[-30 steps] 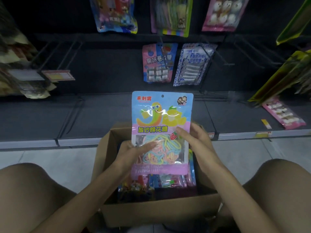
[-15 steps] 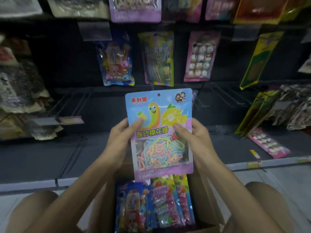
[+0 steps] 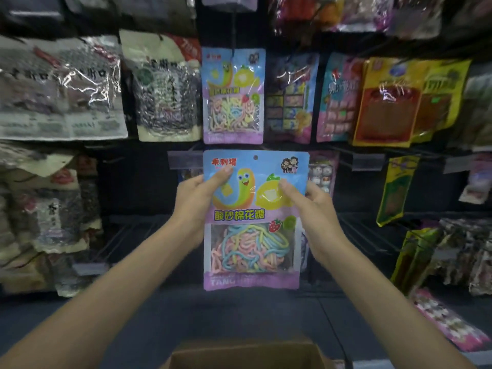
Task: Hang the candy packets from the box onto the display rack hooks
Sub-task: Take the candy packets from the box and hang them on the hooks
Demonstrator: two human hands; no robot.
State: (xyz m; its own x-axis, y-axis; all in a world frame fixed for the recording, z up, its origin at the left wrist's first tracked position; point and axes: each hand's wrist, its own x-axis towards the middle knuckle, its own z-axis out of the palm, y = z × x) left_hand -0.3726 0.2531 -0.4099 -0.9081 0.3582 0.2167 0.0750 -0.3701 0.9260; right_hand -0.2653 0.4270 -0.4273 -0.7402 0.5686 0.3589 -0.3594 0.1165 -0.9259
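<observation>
I hold a blue and purple candy packet (image 3: pixel 253 222) of coloured strings upright in front of the display rack. My left hand (image 3: pixel 197 201) grips its left edge, thumb on the front. My right hand (image 3: pixel 314 206) grips its right edge the same way. A small hang hole sits at the packet's top centre. Directly above it a matching packet (image 3: pixel 233 95) hangs on a rack hook. The cardboard box (image 3: pixel 247 354) shows only its top rim at the bottom edge of the view; its contents are hidden.
Hanging snack bags fill the rack: grey and white bags (image 3: pixel 61 89) at left, pink and yellow packets (image 3: pixel 383 102) at right. Bare wire hooks (image 3: pixel 372 238) stick out at lower right. A pink packet (image 3: pixel 447 323) lies on the low shelf.
Both hands have lifted the packet from just above the box up to the rack's hanging rows. My view has tilted upward, so the box has dropped to the bottom edge.
</observation>
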